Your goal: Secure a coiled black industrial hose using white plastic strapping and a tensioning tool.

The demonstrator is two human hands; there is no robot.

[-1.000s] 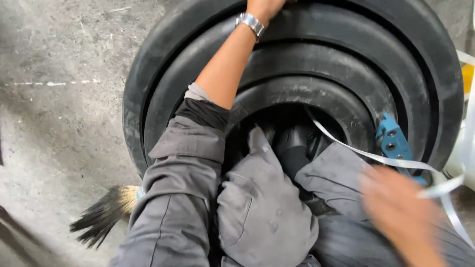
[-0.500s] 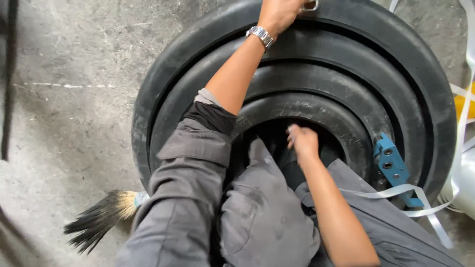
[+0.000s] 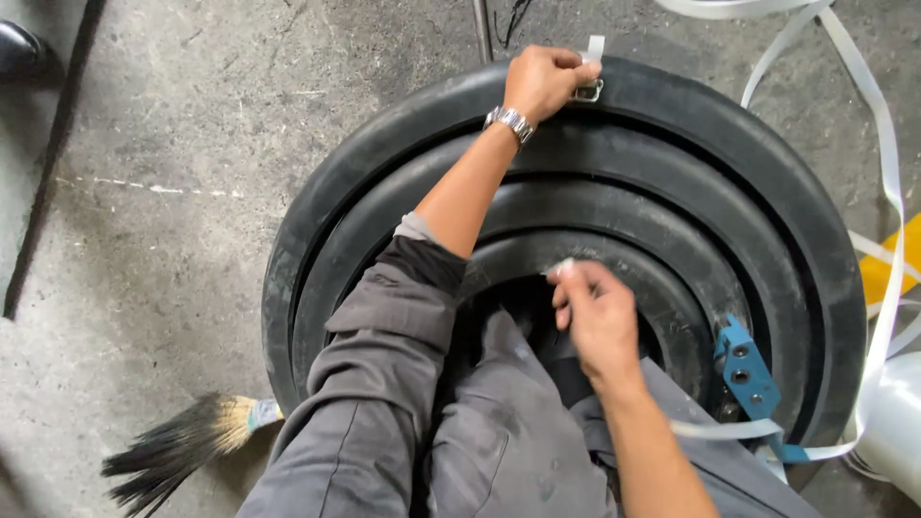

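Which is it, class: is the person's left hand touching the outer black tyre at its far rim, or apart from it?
Touching. The head view shows the left hand closed over the far rim of the outer black tyre, gripping a metal clip there.

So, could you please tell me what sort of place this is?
Probably a tyre workshop or warehouse floor. Black tyres lie nested on stained concrete, white strapping trails beside them with a blue tool, and a brush lies nearby.

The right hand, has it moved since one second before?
Yes. The right hand went from the lower right inward to the inner rim of the nested tyres.
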